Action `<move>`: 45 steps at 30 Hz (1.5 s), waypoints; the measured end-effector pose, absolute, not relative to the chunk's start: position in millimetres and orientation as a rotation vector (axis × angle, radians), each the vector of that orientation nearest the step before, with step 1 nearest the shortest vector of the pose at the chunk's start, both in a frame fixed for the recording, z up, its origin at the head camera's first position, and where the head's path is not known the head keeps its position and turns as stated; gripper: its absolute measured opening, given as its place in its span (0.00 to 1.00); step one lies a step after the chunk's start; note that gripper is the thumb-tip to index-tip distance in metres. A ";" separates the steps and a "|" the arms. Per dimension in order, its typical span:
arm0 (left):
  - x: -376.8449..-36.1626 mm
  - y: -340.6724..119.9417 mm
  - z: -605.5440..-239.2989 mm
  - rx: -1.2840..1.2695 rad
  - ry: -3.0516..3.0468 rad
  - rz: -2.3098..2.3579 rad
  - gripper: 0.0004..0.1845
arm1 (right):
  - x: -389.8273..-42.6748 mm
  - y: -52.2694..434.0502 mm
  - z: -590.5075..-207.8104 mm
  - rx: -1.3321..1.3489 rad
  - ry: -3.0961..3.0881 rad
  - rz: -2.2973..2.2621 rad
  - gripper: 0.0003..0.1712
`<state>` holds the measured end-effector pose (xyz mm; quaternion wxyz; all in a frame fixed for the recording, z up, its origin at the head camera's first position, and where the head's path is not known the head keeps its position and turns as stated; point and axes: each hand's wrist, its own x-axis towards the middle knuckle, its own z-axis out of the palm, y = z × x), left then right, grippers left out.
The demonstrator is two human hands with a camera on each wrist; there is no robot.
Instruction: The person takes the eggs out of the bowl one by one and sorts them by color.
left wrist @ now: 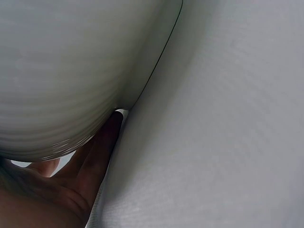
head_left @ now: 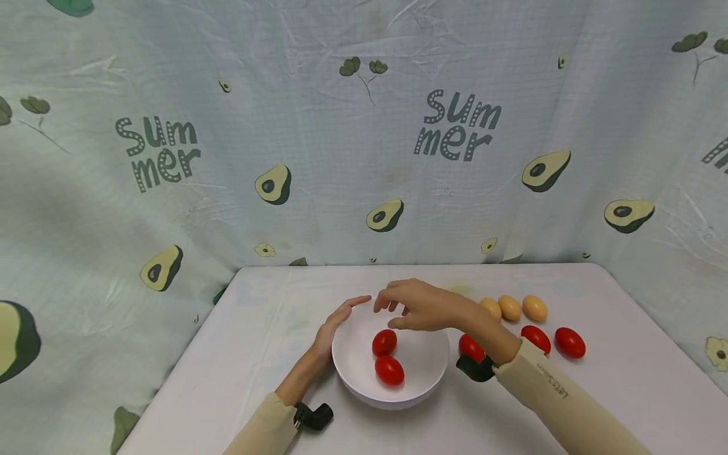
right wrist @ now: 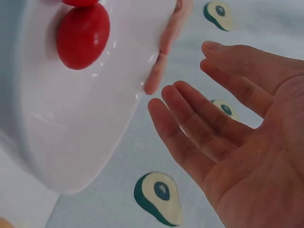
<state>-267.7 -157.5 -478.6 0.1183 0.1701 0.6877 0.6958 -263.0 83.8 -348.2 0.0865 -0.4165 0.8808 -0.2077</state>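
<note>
A white bowl point(head_left: 421, 360) stands on the table with two red eggs, the rear one point(head_left: 384, 342) and the front one point(head_left: 389, 371), lying inside it. My left hand point(head_left: 335, 325) rests along the bowl's left side, fingers extended toward its far rim. In the left wrist view those fingers point(left wrist: 97, 161) lie against the curved outer wall. Over the bowl's far right part hovers my right hand point(head_left: 418, 306), its fingers loosely bent and holding nothing. The right wrist view shows that hand's empty palm point(right wrist: 256, 142) beyond the rim, fingers apart.
Right of the bowl, three red eggs point(head_left: 570, 342) lie on the white table point(head_left: 273, 316), one partly hidden by my right wrist. Behind them sit three tan-yellow eggs point(head_left: 534, 308). An avocado-print curtain point(head_left: 318, 126) hangs behind and beside the table.
</note>
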 end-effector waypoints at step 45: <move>-269.2 -157.7 -479.8 0.560 2.002 2.057 0.29 | -288.6 23.1 -381.3 -0.885 2.410 -0.153 0.17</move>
